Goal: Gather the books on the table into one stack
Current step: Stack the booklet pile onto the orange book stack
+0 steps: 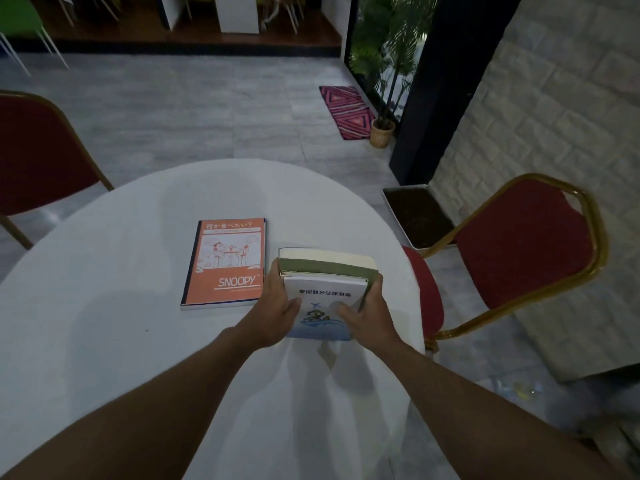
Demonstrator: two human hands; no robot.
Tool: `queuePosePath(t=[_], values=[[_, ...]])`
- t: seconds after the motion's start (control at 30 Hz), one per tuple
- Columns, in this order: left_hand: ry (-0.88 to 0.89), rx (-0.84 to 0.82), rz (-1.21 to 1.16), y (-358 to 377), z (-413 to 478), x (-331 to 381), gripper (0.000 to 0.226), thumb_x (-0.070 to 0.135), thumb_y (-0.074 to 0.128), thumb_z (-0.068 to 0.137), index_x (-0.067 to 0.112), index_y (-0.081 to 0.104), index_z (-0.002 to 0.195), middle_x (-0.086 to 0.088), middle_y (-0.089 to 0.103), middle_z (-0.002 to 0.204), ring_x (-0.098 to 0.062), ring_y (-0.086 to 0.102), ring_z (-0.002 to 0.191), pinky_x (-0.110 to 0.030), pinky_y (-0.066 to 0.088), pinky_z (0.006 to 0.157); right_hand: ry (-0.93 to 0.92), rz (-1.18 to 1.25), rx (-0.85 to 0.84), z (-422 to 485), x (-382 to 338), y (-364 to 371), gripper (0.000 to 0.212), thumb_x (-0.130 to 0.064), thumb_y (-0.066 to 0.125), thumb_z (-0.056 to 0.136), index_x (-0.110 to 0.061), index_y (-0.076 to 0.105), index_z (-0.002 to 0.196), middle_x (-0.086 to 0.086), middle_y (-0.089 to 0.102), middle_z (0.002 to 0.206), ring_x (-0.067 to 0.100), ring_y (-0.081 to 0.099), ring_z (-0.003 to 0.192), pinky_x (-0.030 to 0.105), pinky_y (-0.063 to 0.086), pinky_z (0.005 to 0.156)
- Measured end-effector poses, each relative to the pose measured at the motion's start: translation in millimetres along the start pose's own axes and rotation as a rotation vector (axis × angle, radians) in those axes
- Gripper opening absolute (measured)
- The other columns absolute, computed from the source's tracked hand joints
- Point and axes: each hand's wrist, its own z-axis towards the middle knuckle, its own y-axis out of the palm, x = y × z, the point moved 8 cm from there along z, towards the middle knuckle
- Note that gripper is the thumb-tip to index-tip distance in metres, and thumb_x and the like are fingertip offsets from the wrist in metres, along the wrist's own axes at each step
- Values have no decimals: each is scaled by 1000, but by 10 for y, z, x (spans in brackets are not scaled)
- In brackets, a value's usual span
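A small pile of books sits near the right edge of the round white table (104, 341). On top lies a white book with a blue picture (323, 296), over a green book (329, 267) and a thick pale one beneath. My left hand (277, 313) grips the pile's left side, thumb on the white cover. My right hand (370, 315) grips its right side, fingers along the green book's edge. An orange Snoopy notebook (227, 263) lies flat by itself just left of the pile.
A red chair with a gold frame (526, 247) stands close on the right, its seat tucked at the table's edge. Another red chair (38, 157) stands at the far left. A potted plant (382, 133) and a patterned mat (348, 110) lie beyond on the grey floor.
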Motion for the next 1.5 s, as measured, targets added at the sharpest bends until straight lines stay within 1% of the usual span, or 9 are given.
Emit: queuePosePath(t=[0.2,0.57,0.8,0.9,1.03,1.1,1.2,1.33,1.5], values=[[-98,-59,-20,59,28,-72,56,6,48,98,9,20,147,-12,32,145,-26,37,136,-51,48,104,2,-51,-35,42,82,12,62,-2,71,80,-35,33,116,4,63,118,12,65,108,25,57,84],[-93,-59,-58,74,-20,-63,59,3,46,99,8,15,149,-11,28,145,-21,35,136,-39,50,103,-24,-89,-14,-34,141,39,65,-8,75,77,-33,34,120,-1,63,118,7,64,109,23,58,83],[-122,-47,-79,77,-31,-102,61,-1,49,96,11,18,147,-8,31,143,-16,37,131,-23,48,98,20,-172,-41,5,164,36,64,-13,75,75,-32,33,118,-2,65,114,19,65,106,43,58,86],[-144,-78,-163,94,-71,-154,63,2,50,97,16,16,149,3,32,139,-9,37,126,-1,44,85,13,-169,-33,-27,181,28,65,-12,77,75,-42,35,115,-4,67,114,13,67,104,38,59,85],[-151,-103,-181,104,-60,-187,63,3,49,98,19,16,149,3,33,140,-7,38,124,3,41,84,36,-145,-18,-75,246,33,71,-12,76,77,-57,34,113,-17,63,115,-3,63,105,14,56,76],[-153,-103,-198,116,-56,-186,62,0,48,97,21,17,147,5,33,139,-4,41,120,4,42,80,59,-133,-48,-104,293,69,69,-10,74,83,-49,32,120,-15,60,119,2,60,111,19,56,83],[-157,-93,-222,123,-69,-202,65,-2,49,95,22,19,146,6,35,137,-5,42,121,2,44,79,76,-110,-59,-124,368,98,63,-10,74,87,-27,34,132,-4,58,125,11,57,114,31,54,95],[-142,-43,-174,8,-44,-187,61,2,52,94,18,23,146,-3,40,142,-16,44,129,-20,49,93,157,-56,-51,-112,383,67,59,-10,77,85,-26,44,132,-17,63,113,-4,61,100,15,56,77],[-233,96,-206,-222,-41,-301,44,6,49,95,12,42,138,-10,55,137,-23,53,126,-33,46,100,237,-8,-77,-14,272,263,45,-25,75,88,-24,57,130,-5,72,116,13,70,102,42,60,89]])
